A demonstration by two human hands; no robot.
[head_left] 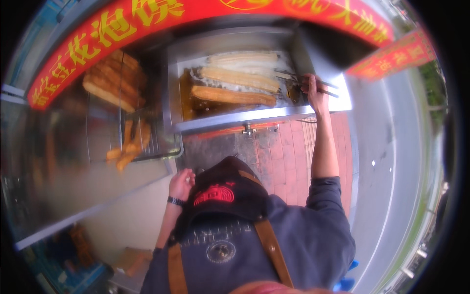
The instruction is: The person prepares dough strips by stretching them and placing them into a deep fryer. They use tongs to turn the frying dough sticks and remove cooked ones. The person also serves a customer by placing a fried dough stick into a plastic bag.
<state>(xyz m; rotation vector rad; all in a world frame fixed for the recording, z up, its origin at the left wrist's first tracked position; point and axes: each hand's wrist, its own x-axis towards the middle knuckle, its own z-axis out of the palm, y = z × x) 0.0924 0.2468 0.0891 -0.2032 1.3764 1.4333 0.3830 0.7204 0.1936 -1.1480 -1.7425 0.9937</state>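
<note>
My right hand (pixel 315 88) grips a pair of long dark cooking chopsticks (pixel 328 91) over the right end of a stainless steel fryer (pixel 216 121). Their tips reach in beside the right ends of the dough sticks. Several long fried dough sticks lie side by side in bubbling oil (pixel 188 106). The nearest dough stick (pixel 233 96) is golden brown; the dough stick behind it (pixel 238 78) is paler, and those farther back are partly veiled by foam. Low beside my apron (pixel 235 180), my left hand (pixel 182 183) has its fingers curled in, with nothing clearly visible in them.
Left of the fryer, browned dough sticks (pixel 114 81) stand stacked against a wire rack, with shorter fried pieces (pixel 130 143) nearer me. A red banner with yellow writing (pixel 121 33) arches across the far side. A drain valve (pixel 249 129) projects from the fryer's front. A road (pixel 378 154) runs at right.
</note>
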